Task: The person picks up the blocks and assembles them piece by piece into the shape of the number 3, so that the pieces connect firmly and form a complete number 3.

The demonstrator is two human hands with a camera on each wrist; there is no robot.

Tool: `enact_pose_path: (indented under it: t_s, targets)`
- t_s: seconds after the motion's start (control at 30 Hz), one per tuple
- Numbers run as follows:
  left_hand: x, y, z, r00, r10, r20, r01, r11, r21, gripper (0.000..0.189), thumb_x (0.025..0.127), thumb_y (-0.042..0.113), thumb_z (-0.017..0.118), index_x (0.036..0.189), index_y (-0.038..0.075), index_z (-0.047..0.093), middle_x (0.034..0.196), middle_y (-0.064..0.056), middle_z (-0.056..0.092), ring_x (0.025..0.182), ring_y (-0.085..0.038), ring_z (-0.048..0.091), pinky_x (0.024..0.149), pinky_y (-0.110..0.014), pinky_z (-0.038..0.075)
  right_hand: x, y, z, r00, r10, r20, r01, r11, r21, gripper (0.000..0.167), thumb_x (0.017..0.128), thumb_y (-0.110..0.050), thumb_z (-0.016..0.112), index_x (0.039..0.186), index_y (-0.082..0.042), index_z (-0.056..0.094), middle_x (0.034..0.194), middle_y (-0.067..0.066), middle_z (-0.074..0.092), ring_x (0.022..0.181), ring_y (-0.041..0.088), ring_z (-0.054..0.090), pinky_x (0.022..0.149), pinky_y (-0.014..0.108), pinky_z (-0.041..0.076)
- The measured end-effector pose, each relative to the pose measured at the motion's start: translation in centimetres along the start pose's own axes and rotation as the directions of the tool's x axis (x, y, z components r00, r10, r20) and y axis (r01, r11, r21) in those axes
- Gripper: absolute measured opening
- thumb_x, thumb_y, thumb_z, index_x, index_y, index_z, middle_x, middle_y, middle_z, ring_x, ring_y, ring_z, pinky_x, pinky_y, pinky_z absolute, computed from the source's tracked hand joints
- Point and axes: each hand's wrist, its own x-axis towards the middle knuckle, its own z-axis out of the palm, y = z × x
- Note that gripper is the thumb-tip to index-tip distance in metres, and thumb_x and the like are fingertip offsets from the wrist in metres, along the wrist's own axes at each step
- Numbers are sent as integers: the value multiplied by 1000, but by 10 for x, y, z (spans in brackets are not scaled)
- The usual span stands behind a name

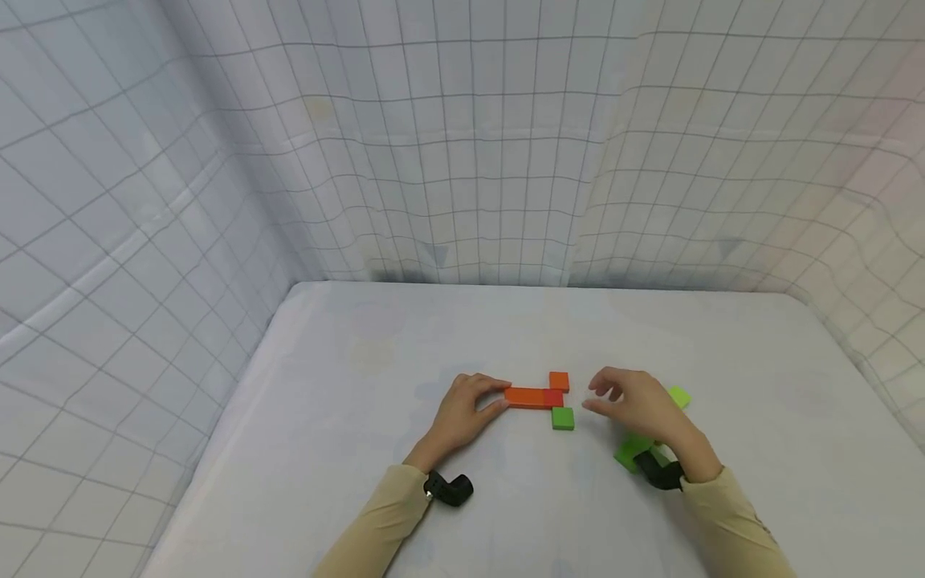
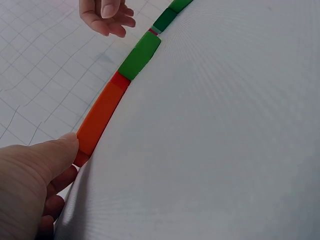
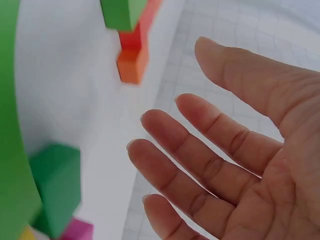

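My left hand [image 1: 460,411] pinches the left end of a long orange block [image 1: 523,397], thumb on the near side and fingers on the far side. A red block [image 1: 553,397] meets the orange block's right end. Beyond the red one lies a small orange block [image 1: 560,381], and on its near side a green block [image 1: 563,418]. To the right of these, my right hand [image 1: 639,401] hovers with nothing in it. Its fingers [image 3: 165,130] are spread and loosely bent in the right wrist view, thumb apart from them.
Several green blocks [image 1: 630,451] lie below my right wrist, partly hidden by it. A light green block [image 1: 679,396] sits beyond that wrist. The right wrist view also shows a dark green block [image 3: 60,187] and a magenta block [image 3: 80,230]. A white cloth covers the table [image 1: 347,449]; checked curtains [image 1: 462,160] surround it.
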Motion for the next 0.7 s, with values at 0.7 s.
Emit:
enact_pose_path:
  t_s: [0.7]
  targets:
    - [0,-2,2,1000,-25,3,25,1000,-5,31,89,32,67,117,20,69,111,8,64,93,-12,48,81,-31,40,-18,13,-34,966,245,88,-231,963,-141,40,75,-34,80,92,0,68,86,6,65,75,22,57,67,41,47]
